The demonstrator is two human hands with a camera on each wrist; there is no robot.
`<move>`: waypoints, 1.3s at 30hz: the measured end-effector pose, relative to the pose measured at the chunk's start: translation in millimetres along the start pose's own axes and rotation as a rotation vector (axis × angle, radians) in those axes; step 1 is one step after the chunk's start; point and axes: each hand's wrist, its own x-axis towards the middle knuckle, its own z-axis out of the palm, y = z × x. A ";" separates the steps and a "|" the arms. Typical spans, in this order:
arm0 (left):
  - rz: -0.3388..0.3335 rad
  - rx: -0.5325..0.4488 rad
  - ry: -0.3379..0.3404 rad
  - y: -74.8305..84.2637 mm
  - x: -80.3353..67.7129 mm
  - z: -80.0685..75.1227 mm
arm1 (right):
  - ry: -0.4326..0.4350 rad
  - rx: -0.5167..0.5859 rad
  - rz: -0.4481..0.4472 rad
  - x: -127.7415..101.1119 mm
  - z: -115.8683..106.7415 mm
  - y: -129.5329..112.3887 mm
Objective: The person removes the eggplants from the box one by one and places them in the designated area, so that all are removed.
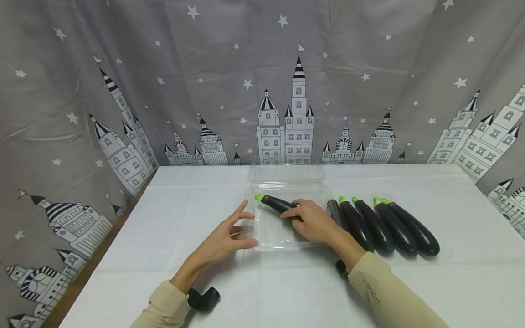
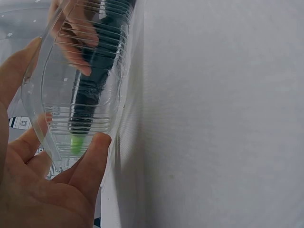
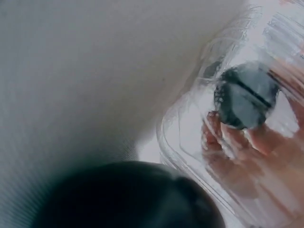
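Note:
A dark purple eggplant [image 1: 275,202] with a bright green stem end lies slantwise in a clear plastic clamshell box [image 1: 276,245]. My right hand [image 1: 309,221] grips its near part from above, inside the box. In the right wrist view, the eggplant's rounded end [image 3: 244,97] shows through the clear wall, with fingers around it. My left hand [image 1: 223,239] is at the box's left side, its fingers spread and its thumb near the front corner. In the left wrist view, the left fingertips [image 2: 33,50] touch the clear rim.
Several more eggplants [image 1: 391,228] lie side by side right of the box, stems pointing away. The box's lid [image 1: 287,173] is folded back towards the grey castle-print curtain [image 1: 229,82]. A white cloth [image 1: 197,191] covers the table. A black wrist device [image 1: 203,299] sits under the left wrist.

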 end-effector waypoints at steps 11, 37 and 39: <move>0.001 0.006 -0.003 -1.6 0.2 -0.1 | 0.002 0.098 0.000 -0.3 -2.9 -1.3; 0.004 0.000 -0.003 -1.4 -0.3 0.3 | 0.034 0.192 0.014 -2.5 -5.5 -3.1; 0.003 0.006 -0.003 -1.2 -0.3 0.3 | 0.037 0.199 0.014 -2.9 -5.4 -2.9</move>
